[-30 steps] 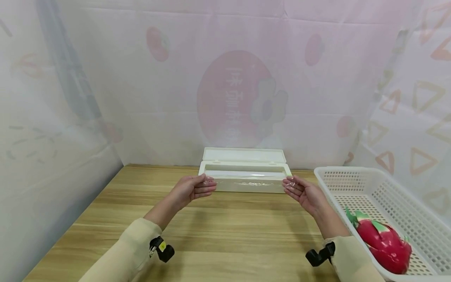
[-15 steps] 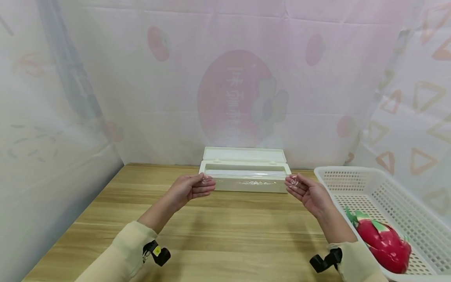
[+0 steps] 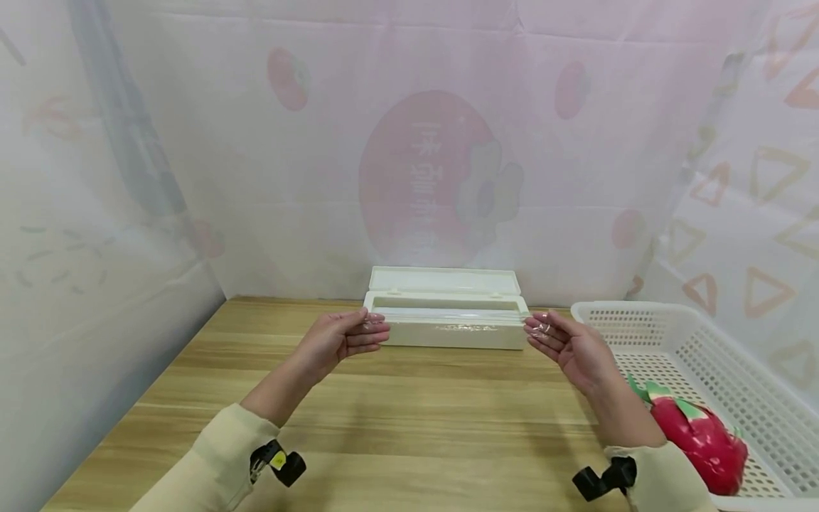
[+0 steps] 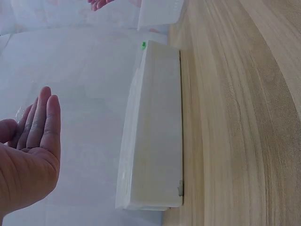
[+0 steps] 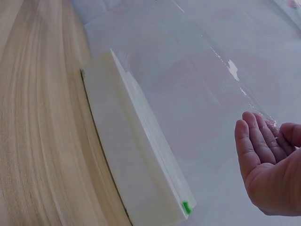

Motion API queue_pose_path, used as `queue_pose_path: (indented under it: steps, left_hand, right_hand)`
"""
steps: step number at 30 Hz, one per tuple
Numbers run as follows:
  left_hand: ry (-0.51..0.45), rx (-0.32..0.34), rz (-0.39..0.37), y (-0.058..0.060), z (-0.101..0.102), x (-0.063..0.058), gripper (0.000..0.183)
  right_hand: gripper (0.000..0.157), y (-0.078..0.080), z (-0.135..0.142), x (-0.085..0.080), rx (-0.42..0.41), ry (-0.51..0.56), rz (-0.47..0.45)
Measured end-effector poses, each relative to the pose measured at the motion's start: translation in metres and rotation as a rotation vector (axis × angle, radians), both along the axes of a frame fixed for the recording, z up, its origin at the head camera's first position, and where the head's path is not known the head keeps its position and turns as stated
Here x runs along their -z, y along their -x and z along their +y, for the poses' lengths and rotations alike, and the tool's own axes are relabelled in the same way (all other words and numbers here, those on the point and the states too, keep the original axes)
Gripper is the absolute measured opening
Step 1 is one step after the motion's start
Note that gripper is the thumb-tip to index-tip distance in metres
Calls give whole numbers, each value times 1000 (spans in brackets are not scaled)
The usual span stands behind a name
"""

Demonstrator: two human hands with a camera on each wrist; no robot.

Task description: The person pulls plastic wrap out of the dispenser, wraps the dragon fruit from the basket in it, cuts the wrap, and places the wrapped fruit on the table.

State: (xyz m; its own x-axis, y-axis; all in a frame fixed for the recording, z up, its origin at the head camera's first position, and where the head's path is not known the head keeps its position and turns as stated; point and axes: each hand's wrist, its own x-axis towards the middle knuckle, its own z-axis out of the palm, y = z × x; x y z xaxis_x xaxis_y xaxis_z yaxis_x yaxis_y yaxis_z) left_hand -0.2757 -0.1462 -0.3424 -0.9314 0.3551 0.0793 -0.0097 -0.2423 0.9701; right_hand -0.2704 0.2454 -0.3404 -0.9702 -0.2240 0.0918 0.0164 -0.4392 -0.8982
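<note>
A clear sheet of cling film stretches between both hands in the head view, its glossy fold catching light. My left hand pinches one corner between thumb and fingers, the other fingers extended. At the opposite corner my right hand pinches the film the same way; the right wrist view shows the shiny film edge running to that thumb. Behind the film stands a white cling film box, its lid raised at the back. A white roll shows inside the box.
A white perforated basket stands at the right, with a red dragon fruit with green tips in it. The right forearm passes over its near left side. Printed cloth rises behind the wooden table and at both sides.
My right hand has moved a little to the right, and my left hand slightly left. The film between them is drawn wider. The box and basket have stayed put.
</note>
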Motion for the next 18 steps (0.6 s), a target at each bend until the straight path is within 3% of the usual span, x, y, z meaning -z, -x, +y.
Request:
queue_pose_path:
  steps: [18]
  left_hand:
    - [86,-27,123,-23,0,-23,37]
  right_hand:
    - [31,-20,2,-19,-4,29,136]
